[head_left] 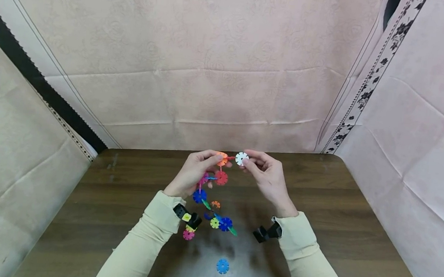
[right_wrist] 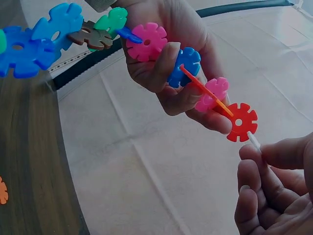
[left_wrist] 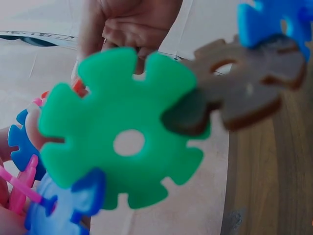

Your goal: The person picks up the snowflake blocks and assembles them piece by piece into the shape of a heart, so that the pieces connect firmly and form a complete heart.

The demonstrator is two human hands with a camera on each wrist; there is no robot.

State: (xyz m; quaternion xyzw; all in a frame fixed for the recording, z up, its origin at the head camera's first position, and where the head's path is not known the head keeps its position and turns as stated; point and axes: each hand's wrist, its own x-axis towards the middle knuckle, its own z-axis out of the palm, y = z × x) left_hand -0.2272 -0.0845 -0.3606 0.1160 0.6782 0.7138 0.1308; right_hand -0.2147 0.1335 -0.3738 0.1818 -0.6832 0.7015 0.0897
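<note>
A chain of notched plastic snowflake discs hangs from my left hand (head_left: 192, 174), whose thumb and fingers grip it near the upper end. An orange disc (head_left: 222, 158) lies by the left thumb, and a red disc (right_wrist: 242, 122) sticks out past those fingers. My right hand (head_left: 268, 173) pinches a white disc (head_left: 241, 158) between thumb and fingertips. Seen edge-on in the right wrist view, the white disc meets the red disc's rim. Lower links include a green disc (left_wrist: 112, 122), a brown disc (left_wrist: 249, 83) and several blue ones.
On the brown wooden table (head_left: 335, 234) lies a loose blue disc (head_left: 223, 266) near the front. A pink disc (head_left: 188, 234) shows by the left wrist, an orange disc (head_left: 215, 204) below the hands. Pale cloth (head_left: 225, 91) hangs behind the table and at both sides.
</note>
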